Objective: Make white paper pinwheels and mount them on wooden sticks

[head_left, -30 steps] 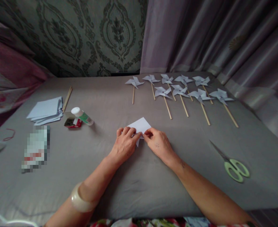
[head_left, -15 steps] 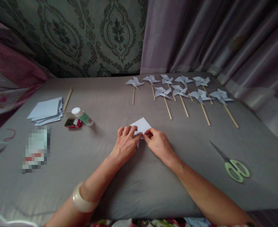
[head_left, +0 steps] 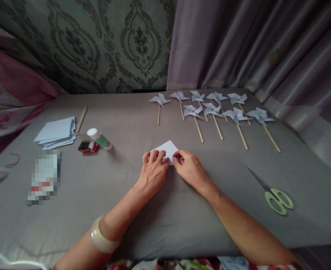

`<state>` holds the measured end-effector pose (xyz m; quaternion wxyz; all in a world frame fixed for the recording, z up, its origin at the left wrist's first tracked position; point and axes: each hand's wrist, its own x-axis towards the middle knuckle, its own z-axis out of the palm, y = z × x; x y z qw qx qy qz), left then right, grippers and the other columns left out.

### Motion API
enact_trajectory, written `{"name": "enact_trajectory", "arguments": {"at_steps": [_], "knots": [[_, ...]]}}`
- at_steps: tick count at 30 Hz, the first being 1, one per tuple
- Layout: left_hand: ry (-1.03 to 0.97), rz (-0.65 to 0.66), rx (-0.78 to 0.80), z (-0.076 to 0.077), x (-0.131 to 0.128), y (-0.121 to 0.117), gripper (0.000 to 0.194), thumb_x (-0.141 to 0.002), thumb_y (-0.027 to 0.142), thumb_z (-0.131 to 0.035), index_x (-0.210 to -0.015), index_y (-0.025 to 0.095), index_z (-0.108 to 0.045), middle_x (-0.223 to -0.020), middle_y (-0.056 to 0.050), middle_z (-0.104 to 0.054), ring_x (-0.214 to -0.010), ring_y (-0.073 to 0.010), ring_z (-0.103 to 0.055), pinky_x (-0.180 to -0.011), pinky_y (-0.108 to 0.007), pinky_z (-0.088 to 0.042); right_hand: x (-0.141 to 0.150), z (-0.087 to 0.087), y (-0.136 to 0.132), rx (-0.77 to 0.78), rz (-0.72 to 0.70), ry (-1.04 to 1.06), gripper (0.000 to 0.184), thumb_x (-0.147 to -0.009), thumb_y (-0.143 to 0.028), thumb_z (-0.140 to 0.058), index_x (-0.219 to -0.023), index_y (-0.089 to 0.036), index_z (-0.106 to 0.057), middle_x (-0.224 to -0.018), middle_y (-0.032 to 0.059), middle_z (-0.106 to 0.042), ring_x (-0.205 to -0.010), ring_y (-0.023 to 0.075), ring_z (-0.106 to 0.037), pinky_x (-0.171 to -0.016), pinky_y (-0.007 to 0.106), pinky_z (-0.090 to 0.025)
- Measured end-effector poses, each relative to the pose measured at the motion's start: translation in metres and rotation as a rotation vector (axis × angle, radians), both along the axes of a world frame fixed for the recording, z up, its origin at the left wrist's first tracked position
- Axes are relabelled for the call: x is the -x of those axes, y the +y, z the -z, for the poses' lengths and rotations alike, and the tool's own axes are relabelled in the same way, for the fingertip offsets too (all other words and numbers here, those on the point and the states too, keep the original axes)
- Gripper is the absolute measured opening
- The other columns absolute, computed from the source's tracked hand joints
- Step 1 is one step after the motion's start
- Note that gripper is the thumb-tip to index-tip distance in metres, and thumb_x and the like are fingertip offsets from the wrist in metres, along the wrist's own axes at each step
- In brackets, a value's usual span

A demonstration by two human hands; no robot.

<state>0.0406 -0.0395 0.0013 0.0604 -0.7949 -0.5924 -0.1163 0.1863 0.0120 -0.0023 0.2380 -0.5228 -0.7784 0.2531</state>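
A white sheet of paper (head_left: 168,148) lies on the grey cloth in front of me, one corner pointing away. My left hand (head_left: 154,168) presses on its near left part with bent fingers, the thumb side close to the middle of the near edge. At the right edge, my right hand (head_left: 190,167) pinches the paper between thumb and fingertips. The two hands almost meet; they cover the near part of the sheet, so any fold there is hidden.
Several paper pinwheels (head_left: 193,111) on sticks lie at the back right. Green-handled scissors (head_left: 279,201) are at the right. To the left are a glue stick (head_left: 100,138), a small red box (head_left: 88,147), stacked paper (head_left: 55,132), wooden sticks (head_left: 81,119) and a blurred packet (head_left: 45,176).
My left hand has shifted slightly right and its fingers are more bunched. The right hand has moved slightly, still pinching the right edge. The near corner of paper seen below the hands is now out of sight.
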Motion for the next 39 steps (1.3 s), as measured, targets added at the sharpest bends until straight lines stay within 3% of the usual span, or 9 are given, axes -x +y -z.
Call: {"name": "enact_trajectory", "arguments": {"at_steps": [10, 22, 32, 35, 39], "knots": [[-0.005, 0.019, -0.050, 0.004, 0.002, -0.004, 0.022, -0.087, 0.015, -0.050, -0.101, 0.021, -0.066, -0.103, -0.009, -0.060, -0.099, -0.0251, -0.045, -0.091, -0.044, -0.031, -0.001, 0.000, 0.000, -0.194, -0.166, -0.048, 0.022, -0.083, -0.011, -0.049, -0.092, -0.018, -0.068, -0.091, 0.0064, -0.063, -0.092, 0.0183, -0.058, -0.087, 0.029, -0.045], [-0.043, 0.027, -0.138, 0.004, 0.003, -0.004, 0.016, -0.086, 0.016, -0.053, -0.091, 0.021, -0.068, -0.095, -0.007, -0.063, -0.094, -0.0235, -0.048, -0.086, -0.041, -0.032, 0.001, 0.003, -0.001, -0.243, -0.218, -0.148, 0.025, -0.086, -0.014, -0.049, -0.100, -0.018, -0.070, -0.094, 0.0090, -0.060, -0.094, 0.0209, -0.054, -0.088, 0.033, -0.044], [-0.037, 0.041, -0.098, -0.001, 0.000, -0.011, 0.013, -0.086, 0.018, -0.053, -0.084, 0.021, -0.066, -0.087, -0.006, -0.063, -0.088, -0.0222, -0.047, -0.084, -0.040, -0.030, 0.003, -0.004, -0.002, -0.269, -0.265, -0.257, 0.025, -0.086, -0.013, -0.049, -0.097, -0.017, -0.071, -0.096, 0.0104, -0.059, -0.093, 0.0230, -0.052, -0.082, 0.034, -0.044], [-0.033, 0.035, -0.093, 0.000, 0.000, -0.010, 0.011, -0.086, 0.017, -0.054, -0.085, 0.020, -0.065, -0.088, -0.006, -0.063, -0.088, -0.0225, -0.047, -0.084, -0.041, -0.030, 0.003, -0.001, 0.002, -0.246, -0.258, -0.152, 0.024, -0.084, -0.011, -0.050, -0.092, -0.017, -0.072, -0.091, 0.0090, -0.061, -0.091, 0.0213, -0.054, -0.082, 0.033, -0.045], [-0.029, 0.024, -0.077, -0.001, 0.002, -0.010, 0.013, -0.087, 0.017, -0.052, -0.086, 0.020, -0.064, -0.088, -0.006, -0.064, -0.089, -0.0231, -0.047, -0.085, -0.041, -0.029, 0.002, 0.002, 0.009, -0.211, -0.162, 0.162, 0.024, -0.080, -0.009, -0.052, -0.088, -0.019, -0.072, -0.084, 0.0047, -0.065, -0.080, 0.0156, -0.059, -0.074, 0.027, -0.047]]}}
